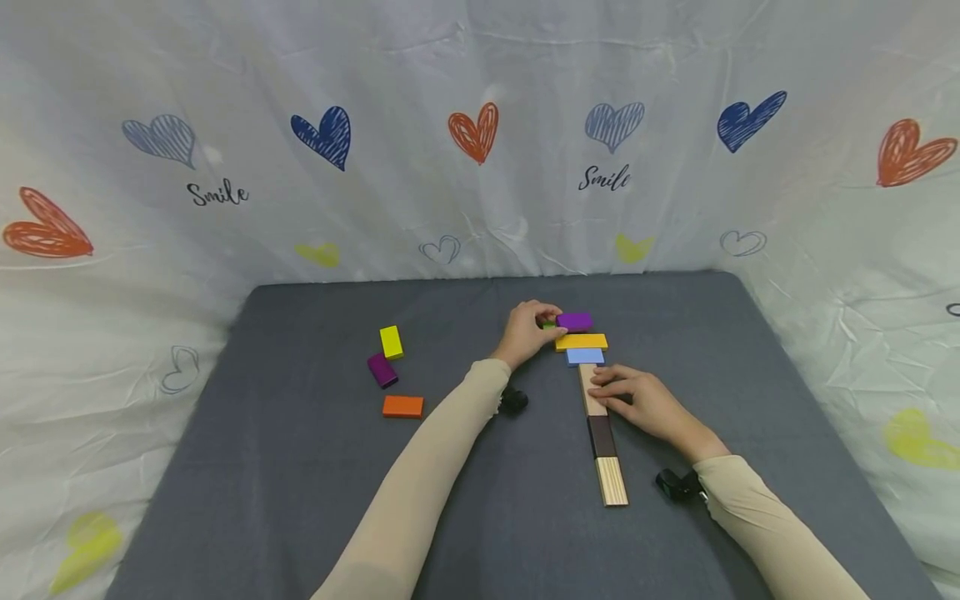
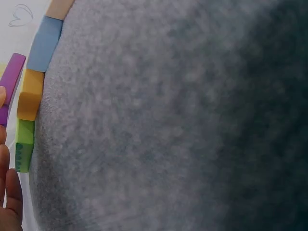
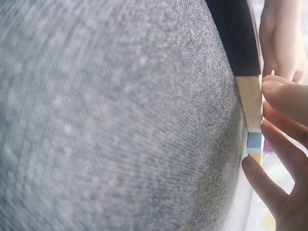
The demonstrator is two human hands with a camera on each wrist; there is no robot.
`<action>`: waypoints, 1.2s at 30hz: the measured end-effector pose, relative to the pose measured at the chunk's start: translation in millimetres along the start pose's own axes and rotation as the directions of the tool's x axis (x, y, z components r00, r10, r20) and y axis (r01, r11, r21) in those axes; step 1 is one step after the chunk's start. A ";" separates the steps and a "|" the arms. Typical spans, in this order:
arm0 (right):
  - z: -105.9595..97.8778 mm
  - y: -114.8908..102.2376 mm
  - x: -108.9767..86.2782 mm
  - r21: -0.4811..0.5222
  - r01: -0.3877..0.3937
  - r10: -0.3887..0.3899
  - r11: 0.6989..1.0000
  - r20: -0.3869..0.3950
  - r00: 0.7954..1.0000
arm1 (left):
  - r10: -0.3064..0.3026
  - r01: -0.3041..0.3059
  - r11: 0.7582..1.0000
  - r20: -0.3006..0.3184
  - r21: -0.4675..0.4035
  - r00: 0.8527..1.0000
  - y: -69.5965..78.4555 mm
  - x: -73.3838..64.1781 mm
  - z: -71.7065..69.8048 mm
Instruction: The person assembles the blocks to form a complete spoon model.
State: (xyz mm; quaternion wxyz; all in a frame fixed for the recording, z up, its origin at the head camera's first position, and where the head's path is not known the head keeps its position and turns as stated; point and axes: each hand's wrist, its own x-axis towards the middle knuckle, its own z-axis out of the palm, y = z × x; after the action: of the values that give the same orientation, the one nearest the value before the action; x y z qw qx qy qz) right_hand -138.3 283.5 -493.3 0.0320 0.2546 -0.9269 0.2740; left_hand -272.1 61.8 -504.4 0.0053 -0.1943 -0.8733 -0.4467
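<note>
My left hand (image 1: 525,332) pinches the left end of a purple block (image 1: 574,322), raised above the row in the left wrist view. Below it a green block (image 2: 25,145) shows, mostly hidden by the hand in the head view. An orange-yellow block (image 1: 581,342) and a light blue block (image 1: 585,357) lie crosswise nearby. From the blue one a line of blocks runs toward me: pale wood (image 1: 591,396), dark brown (image 1: 602,436) and striped wood (image 1: 612,482). My right hand (image 1: 647,402) rests its fingertips on the pale wood block, fingers spread.
Left of the left forearm lie a yellow block (image 1: 392,342), a second purple block (image 1: 382,371) and an orange block (image 1: 402,407). Dark grey cloth covers the table (image 1: 300,467). A white curtain (image 1: 390,208) printed with hearts stands behind it.
</note>
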 end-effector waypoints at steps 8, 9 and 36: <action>0.2 -0.1 -0.6 0.000 -0.006 0.006 1.000 0.002 1.000 | -0.006 0.006 1.000 0.001 0.022 1.000 -1.6 1.4 2.9; 0.3 -0.1 -0.6 0.001 -0.005 0.005 1.000 0.002 1.000 | -0.006 0.006 1.000 0.003 0.027 1.000 -1.6 1.6 3.1; 0.6 0.2 0.0 -0.009 0.020 -0.020 1.000 -0.009 1.000 | -0.092 0.080 0.987 0.079 0.138 0.993 9.9 2.0 2.6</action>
State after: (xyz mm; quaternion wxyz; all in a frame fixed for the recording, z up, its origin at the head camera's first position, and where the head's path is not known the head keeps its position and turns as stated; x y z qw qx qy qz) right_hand -138.3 283.4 -493.9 0.0400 0.2624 -0.9253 0.2707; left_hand -270.1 69.7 -497.8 -0.0379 -0.1745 -0.9085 -0.3779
